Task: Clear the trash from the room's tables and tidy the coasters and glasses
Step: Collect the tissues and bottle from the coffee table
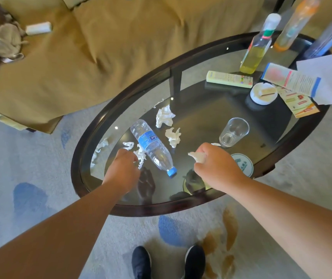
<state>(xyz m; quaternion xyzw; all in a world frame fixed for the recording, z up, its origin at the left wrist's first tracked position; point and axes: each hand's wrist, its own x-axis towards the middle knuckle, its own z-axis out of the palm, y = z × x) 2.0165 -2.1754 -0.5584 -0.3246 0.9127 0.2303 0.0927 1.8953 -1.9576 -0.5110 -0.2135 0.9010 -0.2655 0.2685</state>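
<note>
Right hand: your right hand (215,168) is clenched round one crumpled tissue (198,157), above the table's 5 o'clock edge.
Left hand: your left hand (124,168) pinches one tissue scrap (141,157) in curled fingers, at the table's 7 o'clock edge.
Table: one oval glass table (84,137) with a dark rim.
Water bottle: one water bottle (153,148) lies on its side, blue cap on and pointing to 5 o'clock. It looks empty, and the scrap touches its side.
Loose tissues: three are counted from the bottle, a large wad (165,115) at 1 o'clock, a smaller wad (173,135) at 2 o'clock and a thin twist (128,146) at 9 o'clock. The pale scraps by the 9 o'clock rim are too blurred to count.
Glass: one glass (233,131) stands upright and empty, at 3 o'clock from the bottle.
Coaster: one round coaster (242,165) lies at 6 o'clock from the glass, partly under your right wrist.
Far end, 1 to 2 o'clock: one remote (229,79), and one white dish (263,93) holding a small pale item. Three upright bottles stand here: an oil bottle (255,55) partly full of yellow liquid, an orange bottle (293,27) and a clear blue bottle (330,35). There are also leaflets (291,81).
</note>
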